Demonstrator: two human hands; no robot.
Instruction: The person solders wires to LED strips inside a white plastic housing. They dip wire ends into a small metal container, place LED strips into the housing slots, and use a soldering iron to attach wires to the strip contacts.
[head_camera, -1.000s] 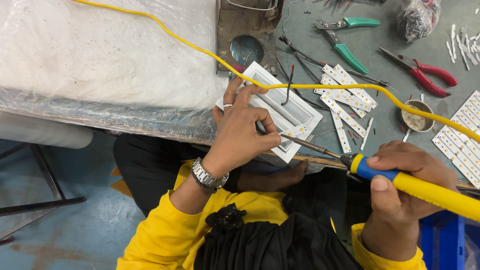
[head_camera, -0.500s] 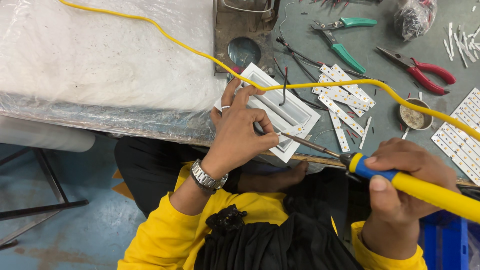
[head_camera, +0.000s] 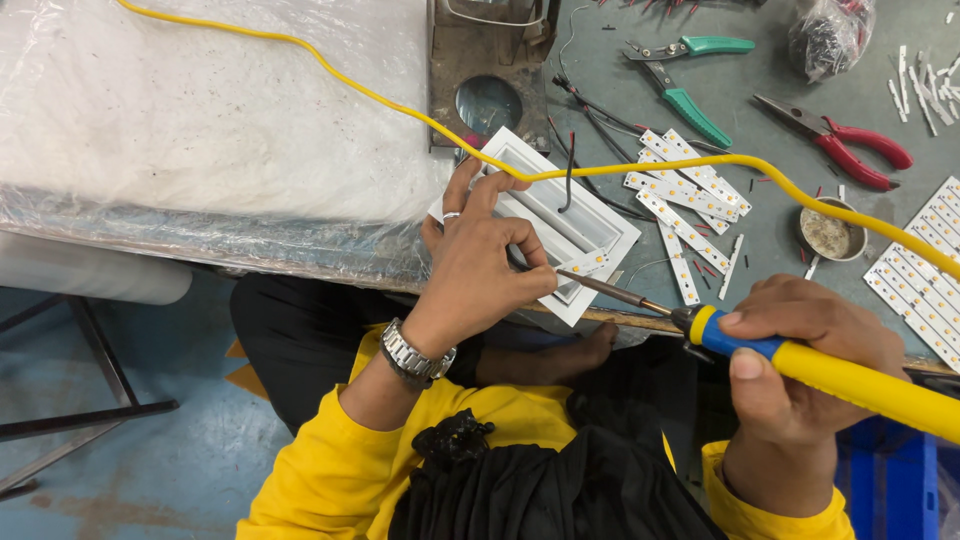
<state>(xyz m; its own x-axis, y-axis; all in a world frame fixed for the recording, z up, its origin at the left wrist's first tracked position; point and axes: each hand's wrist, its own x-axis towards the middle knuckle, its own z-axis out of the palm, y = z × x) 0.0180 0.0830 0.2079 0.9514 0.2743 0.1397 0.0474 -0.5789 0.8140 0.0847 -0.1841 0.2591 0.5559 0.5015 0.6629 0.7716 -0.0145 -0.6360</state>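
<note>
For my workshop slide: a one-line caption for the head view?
Left hand steadies a white frame while right hand touches a yellow soldering iron to it.

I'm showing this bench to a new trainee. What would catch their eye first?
The yellow-handled soldering iron in the right hand, its tip at a small LED strip that the left hand pins on a white rectangular frame. The iron's yellow cord loops across the bench, past green-handled pliers.
</note>
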